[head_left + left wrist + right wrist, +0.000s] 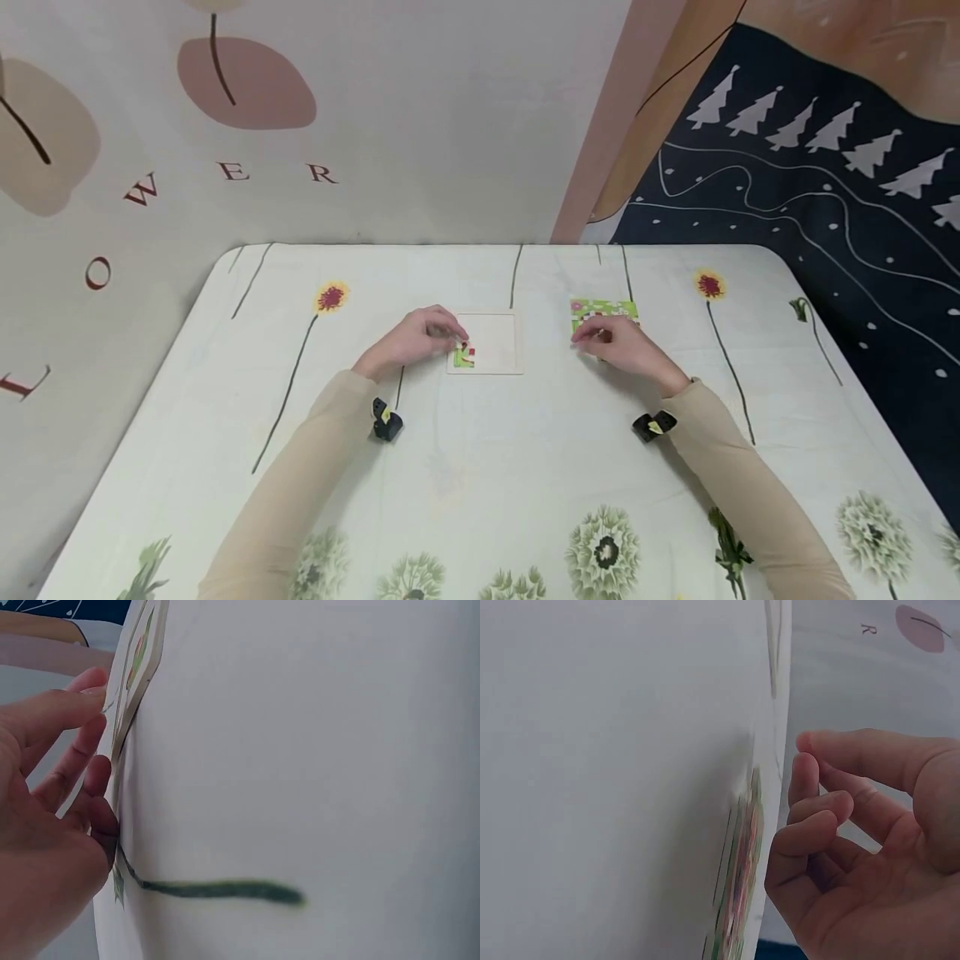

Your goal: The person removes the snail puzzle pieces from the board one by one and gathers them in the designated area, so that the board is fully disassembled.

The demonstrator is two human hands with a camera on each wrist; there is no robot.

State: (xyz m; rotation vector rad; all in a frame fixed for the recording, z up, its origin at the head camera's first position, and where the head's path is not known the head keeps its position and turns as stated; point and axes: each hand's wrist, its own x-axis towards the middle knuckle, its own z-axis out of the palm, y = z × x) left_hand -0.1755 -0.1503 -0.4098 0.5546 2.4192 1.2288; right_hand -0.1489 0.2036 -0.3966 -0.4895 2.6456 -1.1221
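Note:
A shallow pale puzzle tray (498, 343) lies on the cloth in front of me, with a colourful puzzle piece (464, 358) in its lower left corner. My left hand (426, 337) is at the tray's left side, fingers loosely bent and fingertips over the edge above that piece. In the left wrist view the thumb (75, 706) lies near the bent fingers beside the tray rim (146, 682). My right hand (618, 340) hovers over the green printed puzzle pieces (603, 307), hiding their lower part. Its thumb and forefinger tips come together, with no piece visible between them.
The table is covered by a white cloth (495, 450) printed with flowers and stems. A pale wall hanging (450, 150) with letters rises behind the table. A dark fabric with white trees (795, 167) hangs at the right.

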